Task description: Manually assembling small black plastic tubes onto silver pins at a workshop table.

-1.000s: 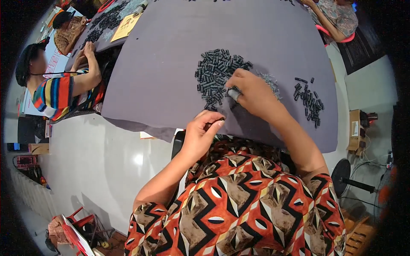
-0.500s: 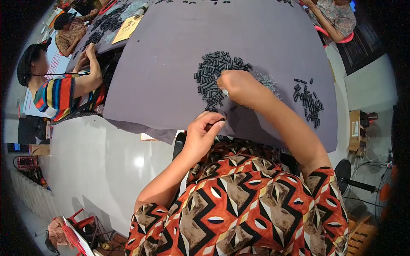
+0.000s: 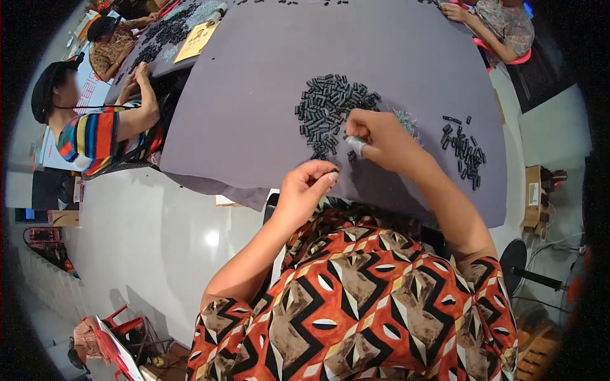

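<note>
My left hand (image 3: 306,188) is at the table's near edge, thumb and forefinger pinched on a small black piece (image 3: 334,171). Beyond it spreads a large pile of small black cylindrical pieces (image 3: 327,105). My right hand (image 3: 381,134) hovers over the right side of that pile, fingers curled together; anything between them is too small to tell. A whitish wrap (image 3: 355,145) covers one of its digits. Just below that lies a single black piece (image 3: 352,156). Partly hidden behind my right hand is a heap of small silvery pieces (image 3: 406,122).
A smaller group of black cylinders (image 3: 467,151) lies on the right of the grey cloth-covered table (image 3: 254,108). At left, a person in a striped top (image 3: 95,136) works at an adjoining table with a yellow sheet (image 3: 196,41). Another person (image 3: 502,28) sits at the far right.
My right hand has drawn back from the black pile, moving right and slightly nearer to me. My left hand keeps its pinch, nearly in place. The view has shifted slightly.
</note>
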The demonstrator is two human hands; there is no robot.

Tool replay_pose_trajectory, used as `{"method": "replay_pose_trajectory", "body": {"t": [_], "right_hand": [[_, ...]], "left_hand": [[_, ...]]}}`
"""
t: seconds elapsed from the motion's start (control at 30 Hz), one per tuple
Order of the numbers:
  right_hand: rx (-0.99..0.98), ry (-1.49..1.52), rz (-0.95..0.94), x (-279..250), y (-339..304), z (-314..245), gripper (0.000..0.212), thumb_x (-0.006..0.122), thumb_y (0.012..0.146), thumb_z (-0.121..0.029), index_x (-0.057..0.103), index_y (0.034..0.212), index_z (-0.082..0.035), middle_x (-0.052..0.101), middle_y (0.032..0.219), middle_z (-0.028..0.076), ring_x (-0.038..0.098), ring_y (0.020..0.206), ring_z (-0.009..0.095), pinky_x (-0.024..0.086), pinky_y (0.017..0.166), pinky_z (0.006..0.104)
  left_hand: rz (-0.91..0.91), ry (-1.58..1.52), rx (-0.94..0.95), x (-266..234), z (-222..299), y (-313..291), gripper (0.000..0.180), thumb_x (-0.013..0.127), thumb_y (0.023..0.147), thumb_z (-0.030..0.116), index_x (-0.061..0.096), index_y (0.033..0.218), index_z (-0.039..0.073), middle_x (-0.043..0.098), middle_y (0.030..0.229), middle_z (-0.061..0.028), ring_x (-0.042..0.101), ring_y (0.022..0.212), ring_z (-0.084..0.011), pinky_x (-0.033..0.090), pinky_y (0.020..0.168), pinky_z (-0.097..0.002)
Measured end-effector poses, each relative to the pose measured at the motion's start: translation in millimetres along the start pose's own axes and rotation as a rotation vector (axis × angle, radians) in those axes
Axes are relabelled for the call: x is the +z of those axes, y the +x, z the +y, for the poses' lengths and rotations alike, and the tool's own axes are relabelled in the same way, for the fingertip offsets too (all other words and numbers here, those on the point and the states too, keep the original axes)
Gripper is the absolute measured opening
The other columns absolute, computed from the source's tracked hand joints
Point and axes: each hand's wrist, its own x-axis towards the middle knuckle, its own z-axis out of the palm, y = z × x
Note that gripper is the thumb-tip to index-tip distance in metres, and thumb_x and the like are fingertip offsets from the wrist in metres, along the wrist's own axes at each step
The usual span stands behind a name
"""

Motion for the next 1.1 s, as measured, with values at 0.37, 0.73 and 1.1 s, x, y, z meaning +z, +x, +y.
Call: {"method": "replay_pose_trajectory", "body": {"t": [0.37,0.73,1.1], "right_hand": [[0.116,0.787,0.015,24,-59,11,0.010,0.065,0.081,0.003,0.066,0.089,-0.001,0.064,0.079,0.001,0.059,0.073,0.007,0.048,0.065,0.0244],[-0.210,0.462,-0.108,-7,-76,12,0.018,0.063,0.075,0.007,0.067,0.090,-0.001,0.063,0.090,0.005,0.062,0.079,0.016,0.049,0.068,0.0280],[-0.016,0.220,0.074,-2,-84,6,0.057,0.072,0.073,-0.011,0.054,0.126,-0.005,0.060,0.104,0.010,0.060,0.094,0.023,0.052,0.077,0.0332]], "left_hand": [[-0.138,-0.053,-0.073,21,18,3,0.015,0.060,0.096,0.008,0.065,0.106,-0.001,0.071,0.088,-0.0074,0.064,0.073,-0.0088,0.052,0.068,-0.0223],[-0.426,-0.582,-0.612,24,14,12,0.019,0.062,0.093,0.011,0.062,0.104,-0.004,0.069,0.081,-0.0112,0.065,0.060,-0.0134,0.053,0.054,-0.0223],[-0.068,-0.428,-0.280,45,22,3,0.016,0.061,0.095,0.011,0.066,0.105,0.000,0.071,0.091,-0.0093,0.068,0.077,-0.0145,0.057,0.071,-0.0253]]}}
